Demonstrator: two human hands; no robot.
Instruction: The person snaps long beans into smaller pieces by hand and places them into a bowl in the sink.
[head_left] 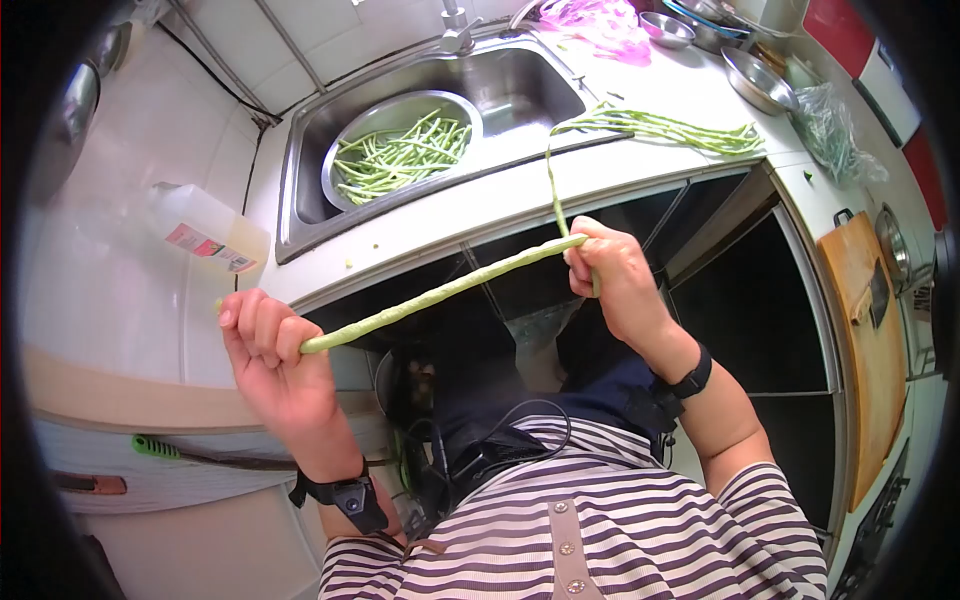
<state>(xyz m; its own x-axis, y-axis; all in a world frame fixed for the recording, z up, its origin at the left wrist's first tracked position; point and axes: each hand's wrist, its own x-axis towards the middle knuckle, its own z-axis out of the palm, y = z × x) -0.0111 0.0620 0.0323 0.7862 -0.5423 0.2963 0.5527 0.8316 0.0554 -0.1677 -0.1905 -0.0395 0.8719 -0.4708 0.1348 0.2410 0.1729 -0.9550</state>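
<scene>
A long green bean is stretched between my two hands in front of the counter edge. My left hand is closed around its lower end, with a small tip showing beyond the fingers. My right hand pinches the other end at a higher point. From the right hand a thinner green strand runs up to the counter, where a bunch of long beans lies. In the sink sits a metal bowl holding many short bean pieces.
A plastic bottle stands left of the sink. Pink plastic bags, metal bowls and a clear bag are at the back right. A wooden cutting board leans at the right. A green-handled tool lies at lower left.
</scene>
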